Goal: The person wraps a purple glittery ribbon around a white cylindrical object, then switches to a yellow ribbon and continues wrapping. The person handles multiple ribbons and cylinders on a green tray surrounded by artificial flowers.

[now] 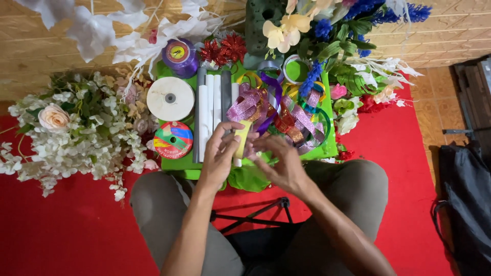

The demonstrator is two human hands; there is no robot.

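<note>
Bright, even light; edges warped

You are pinching a yellow ribbon strip [242,139] in your left hand [221,153] while your right hand [280,164] is touching glittery ribbon loops [286,115] at the green tray's [176,164] near edge.

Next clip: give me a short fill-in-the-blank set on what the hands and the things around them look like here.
1. The left hand pinches a strip of ribbon coloured ____.
2. The right hand rests beside a tangle of glittery ____ on the green tray.
3. The floor cloth under the person is ____.
4. The big flat spool near the purple spool is ____.

Missing words: yellow; ribbons; red; white
</note>
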